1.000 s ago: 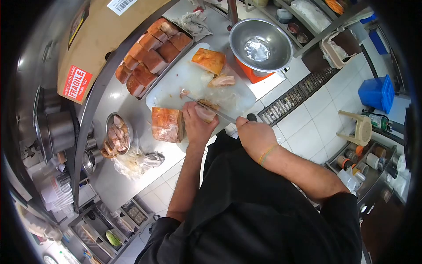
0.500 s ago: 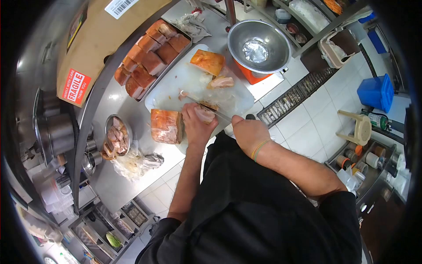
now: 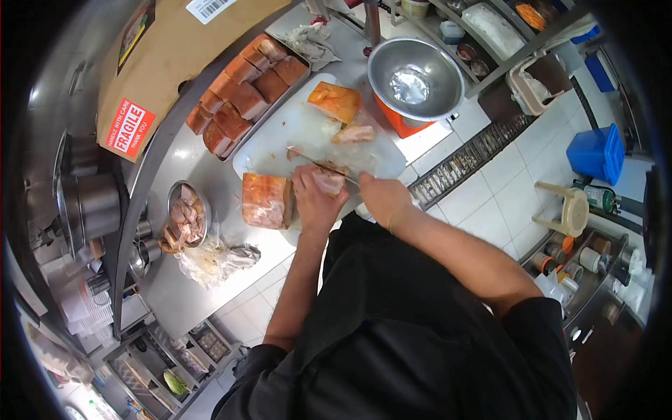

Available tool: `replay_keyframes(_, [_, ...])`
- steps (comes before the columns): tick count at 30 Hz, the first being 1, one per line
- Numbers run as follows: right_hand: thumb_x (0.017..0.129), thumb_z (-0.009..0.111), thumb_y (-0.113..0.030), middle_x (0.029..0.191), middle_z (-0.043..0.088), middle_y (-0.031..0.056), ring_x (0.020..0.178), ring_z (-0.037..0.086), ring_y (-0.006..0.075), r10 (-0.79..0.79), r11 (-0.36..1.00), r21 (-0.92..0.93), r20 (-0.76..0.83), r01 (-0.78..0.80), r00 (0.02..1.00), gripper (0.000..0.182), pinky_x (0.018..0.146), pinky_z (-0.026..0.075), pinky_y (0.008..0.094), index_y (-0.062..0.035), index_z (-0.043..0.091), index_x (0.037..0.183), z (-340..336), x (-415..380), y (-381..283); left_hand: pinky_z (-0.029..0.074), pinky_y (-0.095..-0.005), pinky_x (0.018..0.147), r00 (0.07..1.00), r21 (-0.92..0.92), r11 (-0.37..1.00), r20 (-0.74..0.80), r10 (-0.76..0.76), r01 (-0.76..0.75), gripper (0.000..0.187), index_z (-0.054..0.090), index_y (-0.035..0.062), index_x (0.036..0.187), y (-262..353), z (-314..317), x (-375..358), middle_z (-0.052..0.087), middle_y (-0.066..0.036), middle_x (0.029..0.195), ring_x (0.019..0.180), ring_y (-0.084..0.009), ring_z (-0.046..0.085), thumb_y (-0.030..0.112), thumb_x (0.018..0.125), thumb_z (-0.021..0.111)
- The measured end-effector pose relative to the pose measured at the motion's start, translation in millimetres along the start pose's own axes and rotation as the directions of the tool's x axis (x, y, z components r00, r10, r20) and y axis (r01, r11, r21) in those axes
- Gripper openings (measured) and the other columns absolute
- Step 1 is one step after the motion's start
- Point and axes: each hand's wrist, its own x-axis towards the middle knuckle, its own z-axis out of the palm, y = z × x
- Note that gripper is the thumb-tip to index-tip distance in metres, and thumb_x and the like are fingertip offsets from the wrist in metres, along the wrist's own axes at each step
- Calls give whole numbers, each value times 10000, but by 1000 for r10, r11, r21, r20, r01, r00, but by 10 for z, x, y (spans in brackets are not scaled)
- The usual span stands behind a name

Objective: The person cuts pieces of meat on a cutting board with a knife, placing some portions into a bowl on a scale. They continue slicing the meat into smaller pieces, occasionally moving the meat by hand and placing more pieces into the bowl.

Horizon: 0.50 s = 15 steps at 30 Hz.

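Observation:
My right hand (image 3: pixel 385 200) is closed around the handle of a knife (image 3: pixel 339 173), whose blade runs up and to the left over the white cutting board (image 3: pixel 253 155). My left hand (image 3: pixel 318 206) presses a pale piece of meat (image 3: pixel 327 183) on the board, right beside the blade. A brown edge of meat shows along the far side of the knife. To the left of my left hand sits a large block of meat with an orange-brown skin (image 3: pixel 267 201). Farther off on the board lie another orange-skinned block (image 3: pixel 334 99) and a smaller cut piece (image 3: pixel 355 134).
A metal tray (image 3: pixel 304 73) of several browned meat blocks stands beyond the board. A steel bowl (image 3: pixel 448 66) rests on an orange base at the right. On the left are a bowl of meat pieces (image 3: pixel 187 215), crumpled plastic (image 3: pixel 213 262) and a cardboard box (image 3: pixel 168 63).
My right hand has moved left and slightly forward, pushing the knife blade farther across beside the meat. My left hand stays on the piece.

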Motion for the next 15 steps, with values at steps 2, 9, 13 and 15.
replay_keyframes(2, [1000, 545, -124, 986, 779, 218, 934, 778, 391, -17, 1000, 2, -3, 17, 1000, 188, 813, 622, 480, 1, 607, 1127, 45, 148, 17, 415, -535, 1121, 1000, 22, 1000, 3, 4, -4, 862, 421, 9, 1363, -32, 0, 22, 455, -249, 1368, 1309, -457, 452, 239, 699, 921])
replay_keyframes(9, [1009, 526, -127, 1005, 770, 248, 935, 764, 431, -89, 996, -16, -55, 88, 995, 203, 818, 616, 500, -14, 609, 1156, 261, 247, 127, 413, -519, 1119, 998, 59, 997, -30, 60, -58, 863, 426, 0, 1364, -33, -3, -10, 460, -243, 1358, 1316, -449, 443, 244, 705, 929])
replay_keyframes(13, [1013, 514, -119, 1014, 767, 264, 951, 760, 447, -10, 999, 48, -11, 10, 1000, 206, 820, 616, 502, -5, 609, 1155, 135, -90, 227, 412, -512, 1125, 995, 58, 994, -39, 95, -93, 860, 428, -5, 1363, -55, 23, 33, 472, -242, 1352, 1314, -447, 447, 244, 708, 927])
replay_keyframes(15, [1015, 508, -118, 1027, 764, 272, 972, 756, 457, -20, 999, 44, 16, 19, 1000, 217, 834, 613, 507, -1, 610, 1166, 267, -149, 338, 413, -506, 1126, 992, 49, 992, -46, 119, -117, 859, 431, -8, 1363, -86, 33, -26, 484, -239, 1345, 1310, -445, 454, 237, 705, 926])
